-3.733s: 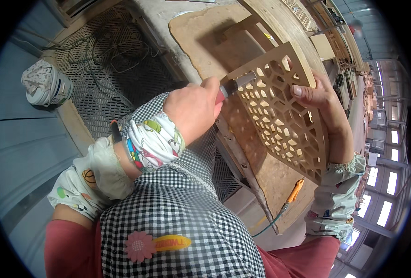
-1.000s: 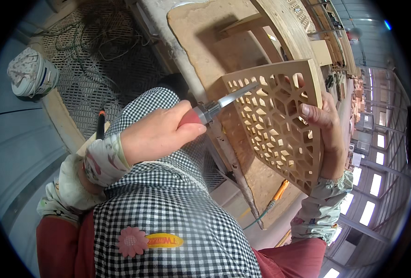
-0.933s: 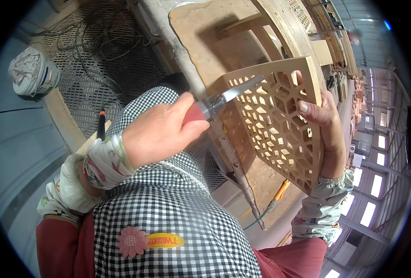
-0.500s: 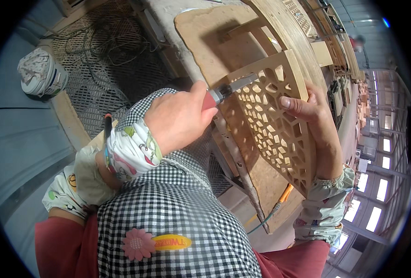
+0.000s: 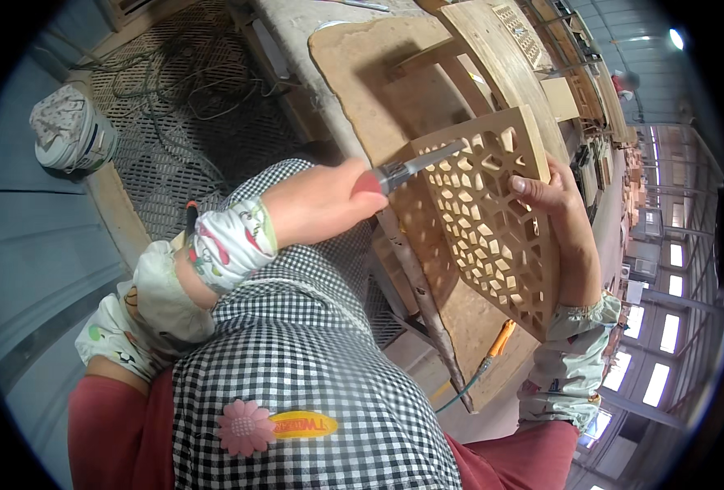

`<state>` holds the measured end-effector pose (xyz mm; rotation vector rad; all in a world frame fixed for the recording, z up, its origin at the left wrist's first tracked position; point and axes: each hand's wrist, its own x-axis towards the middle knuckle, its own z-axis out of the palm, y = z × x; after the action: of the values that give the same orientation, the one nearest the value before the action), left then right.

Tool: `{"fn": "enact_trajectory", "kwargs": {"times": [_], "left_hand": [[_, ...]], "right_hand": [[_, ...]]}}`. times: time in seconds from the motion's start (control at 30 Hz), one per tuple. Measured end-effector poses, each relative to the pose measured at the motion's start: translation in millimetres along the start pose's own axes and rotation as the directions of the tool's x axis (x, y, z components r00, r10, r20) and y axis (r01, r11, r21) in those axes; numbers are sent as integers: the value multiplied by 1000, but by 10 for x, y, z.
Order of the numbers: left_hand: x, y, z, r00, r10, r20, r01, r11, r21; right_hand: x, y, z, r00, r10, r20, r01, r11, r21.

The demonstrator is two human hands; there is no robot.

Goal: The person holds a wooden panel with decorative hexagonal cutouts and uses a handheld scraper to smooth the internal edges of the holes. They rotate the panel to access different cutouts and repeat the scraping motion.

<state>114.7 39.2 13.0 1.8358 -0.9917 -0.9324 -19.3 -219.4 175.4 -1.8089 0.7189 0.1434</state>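
In my left hand (image 5: 321,200), closed with the fingers curled, is a red-handled tool with a narrow, flat grey metal blade (image 5: 429,163); its exact kind is unclear. The blade's tip lies over the upper part of a wooden lattice panel (image 5: 493,216) with many irregular cut-out openings. Whether the tip touches the wood, I cannot tell. My right hand (image 5: 550,192) grips the panel's right edge, thumb over the face and fingers hidden behind. The panel stands tilted above a worn brown sheet (image 5: 370,61) on the workbench.
Behind the panel is a wooden piece with a curved board (image 5: 505,69). An orange-handled tool (image 5: 502,337) on a teal hose lies near the bench's edge. At far left stands a white bucket (image 5: 92,143), beside cables (image 5: 166,98) on the slatted floor.
My left hand and its tool have shifted a little to the right along the panel. The panel's top has moved slightly lower and to the right with my right hand.
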Motion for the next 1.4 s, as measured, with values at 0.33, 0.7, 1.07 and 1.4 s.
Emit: {"fn": "enact_trajectory", "kwargs": {"times": [0.33,0.7,1.07,1.4], "left_hand": [[-489,-506,79,972,-214,100,208,976,63],[-429,65,-9,990,85,-108,-57,970,236],[-133,158,202,941,229,-247,-139,932,335],[29,330,185,973,131,-193,-79,964,255]], "right_hand": [[-54,56,-131,999,-48,-16,45,985,-166],[-545,399,651,723,-559,-407,-264,320,-910],[-631,458,625,729,-622,-285,-244,153,-958],[-660,450,567,738,-634,-231,-197,125,-972]]}}
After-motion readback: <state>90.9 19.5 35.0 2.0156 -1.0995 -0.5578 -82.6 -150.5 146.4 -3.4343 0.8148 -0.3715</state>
